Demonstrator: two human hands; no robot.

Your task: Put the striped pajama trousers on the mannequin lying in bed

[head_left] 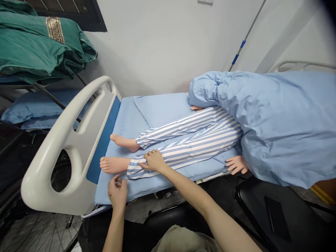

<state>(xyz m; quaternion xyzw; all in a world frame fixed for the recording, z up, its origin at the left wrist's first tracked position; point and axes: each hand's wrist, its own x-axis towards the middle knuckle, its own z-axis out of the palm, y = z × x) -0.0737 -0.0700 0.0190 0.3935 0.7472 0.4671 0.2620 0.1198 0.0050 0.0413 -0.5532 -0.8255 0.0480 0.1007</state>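
A manikin in blue-and-white striped trousers point(194, 148) lies on a bed, its bare feet toward the left. My right hand point(154, 160) rests over the lower part of the nearer trouser leg, thumb on the near side and fingers curled across the top, gripping it just above the ankle. Close below the nearer foot point(114, 165), my left hand point(118, 190) is held by the mattress edge with its fingers loosely bent and apart, nothing in them. The farther foot point(126, 142) lies on the sheet. A light blue quilt point(283, 119) covers the manikin's upper body.
The white footboard point(56, 150) rises at the left end of the bed. Green folded bedding point(34, 45) is stacked on a rack behind it. A black chair point(286, 206) with a dark phone-like slab stands at the lower right. One manikin hand point(236, 164) hangs over the near edge.
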